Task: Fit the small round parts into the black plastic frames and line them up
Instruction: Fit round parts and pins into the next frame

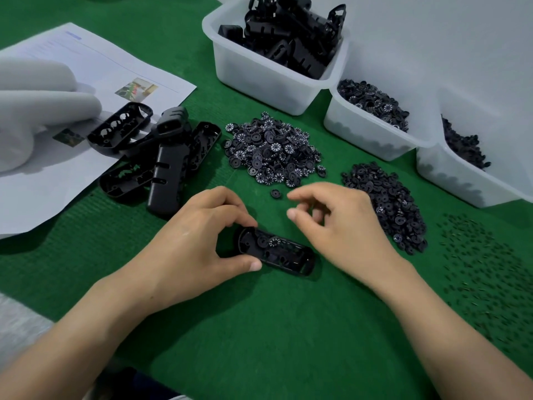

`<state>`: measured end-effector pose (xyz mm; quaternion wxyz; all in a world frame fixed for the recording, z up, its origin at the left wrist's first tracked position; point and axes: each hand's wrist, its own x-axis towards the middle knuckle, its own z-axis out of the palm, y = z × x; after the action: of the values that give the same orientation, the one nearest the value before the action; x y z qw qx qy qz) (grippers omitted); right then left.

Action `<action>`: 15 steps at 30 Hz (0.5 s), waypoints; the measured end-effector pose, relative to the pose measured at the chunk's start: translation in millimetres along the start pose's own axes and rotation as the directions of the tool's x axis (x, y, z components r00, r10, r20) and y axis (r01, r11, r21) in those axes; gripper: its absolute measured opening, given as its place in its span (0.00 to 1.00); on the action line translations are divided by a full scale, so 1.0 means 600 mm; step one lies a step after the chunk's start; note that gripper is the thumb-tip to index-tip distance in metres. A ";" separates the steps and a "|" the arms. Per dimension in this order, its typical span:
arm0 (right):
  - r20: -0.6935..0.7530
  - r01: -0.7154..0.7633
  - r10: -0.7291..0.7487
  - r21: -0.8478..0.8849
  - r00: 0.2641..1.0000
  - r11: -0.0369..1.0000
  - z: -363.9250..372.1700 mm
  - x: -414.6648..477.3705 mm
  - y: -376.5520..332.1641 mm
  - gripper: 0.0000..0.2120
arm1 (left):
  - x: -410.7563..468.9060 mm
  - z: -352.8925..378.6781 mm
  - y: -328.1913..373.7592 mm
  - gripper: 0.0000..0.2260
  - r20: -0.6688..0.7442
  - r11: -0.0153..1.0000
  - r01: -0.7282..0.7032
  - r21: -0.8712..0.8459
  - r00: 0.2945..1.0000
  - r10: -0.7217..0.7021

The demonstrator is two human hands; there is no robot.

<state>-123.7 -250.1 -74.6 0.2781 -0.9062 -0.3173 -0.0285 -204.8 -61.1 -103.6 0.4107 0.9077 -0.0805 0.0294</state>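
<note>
The left hand (196, 238) pinches the left end of the sideways black frame (279, 252), and 1 round part (275, 193) lies just past the loose, empty fingers of the right hand (343, 223).

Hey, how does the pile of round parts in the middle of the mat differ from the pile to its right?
The middle pile shows white numbers round many discs; the right pile looks almost all plain black. The middle pile is roundish; the right pile stretches longer, toward the camera. Both are loose small black parts on the green mat.
</note>
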 end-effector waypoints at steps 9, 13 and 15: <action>-0.015 -0.089 0.088 -0.123 0.996 0.988 0.031 0.040 -0.001 0.02 | 0.001 0.000 -0.001 0.25 -0.003 1.000 -0.006 0.006 1.000 0.006; -0.014 -0.034 0.036 0.143 0.999 0.989 0.000 -0.003 -0.009 0.02 | 0.001 0.001 -0.001 0.24 -0.005 1.000 -0.006 0.008 1.000 0.006; 0.013 0.045 -0.047 0.139 0.999 0.989 -0.009 -0.028 -0.015 0.03 | 0.001 0.001 -0.001 0.24 -0.008 1.000 -0.008 0.006 1.000 0.008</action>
<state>-141.7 -256.5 -69.7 0.3373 -0.8772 -0.3415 -0.0054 -204.2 -61.0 -104.6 0.4080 0.9086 -0.0822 0.0351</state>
